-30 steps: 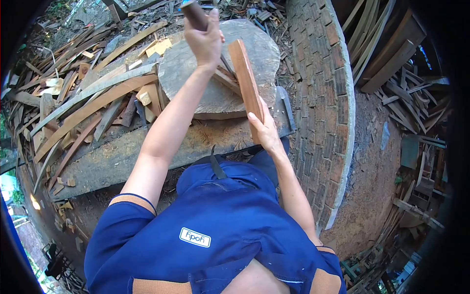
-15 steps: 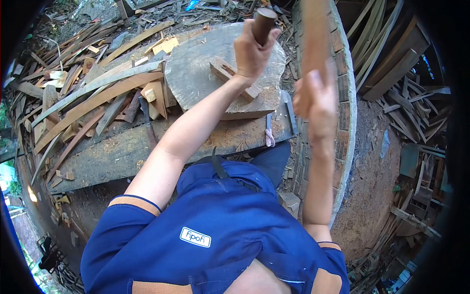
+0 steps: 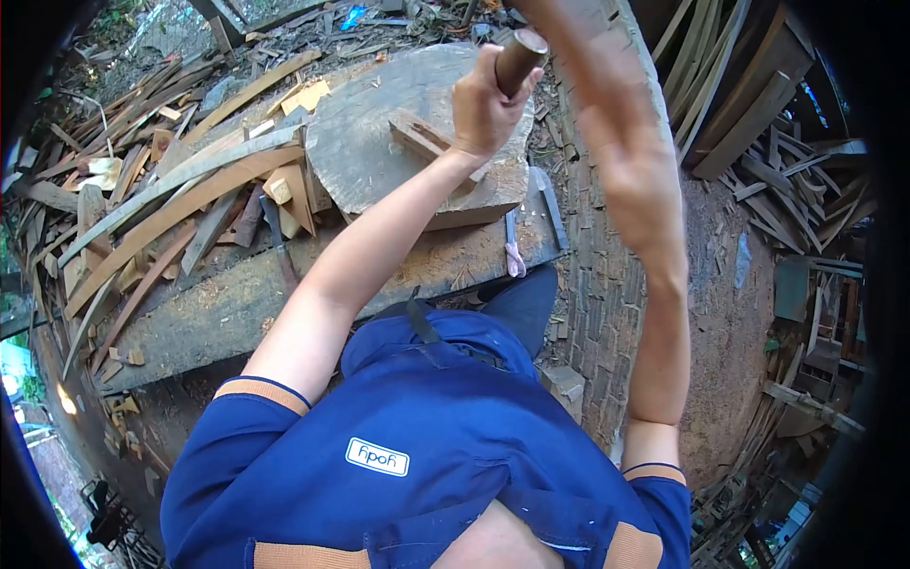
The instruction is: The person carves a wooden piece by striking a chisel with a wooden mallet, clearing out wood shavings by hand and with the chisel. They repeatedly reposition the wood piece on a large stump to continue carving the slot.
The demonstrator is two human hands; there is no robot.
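Observation:
My left hand (image 3: 485, 112) is wrapped round the upright brown handle of a chisel (image 3: 519, 64). Its flat butt faces up, and the hand hides its blade. Beneath that hand lies a cut wooden block (image 3: 422, 138), resting on a thick round chopping block (image 3: 355, 142). Off to the right, my right hand (image 3: 630, 156) grips a brown wooden mallet (image 3: 573, 43), raised and smeared by motion. The mallet is apart from the chisel handle, and its far end runs out of the top of the view.
The stump stands on a plank bench (image 3: 209, 318). A tool with a cloth-wrapped handle (image 3: 514, 261) and a flat metal blade (image 3: 552, 213) lie near its right side. Curved wood strips (image 3: 180, 194) are piled left. A brick strip (image 3: 602, 313) runs along the right.
My right hand has swung outward to the right, and the mallet now tilts up and left. My left hand stays on the chisel; the whole view has shifted slightly.

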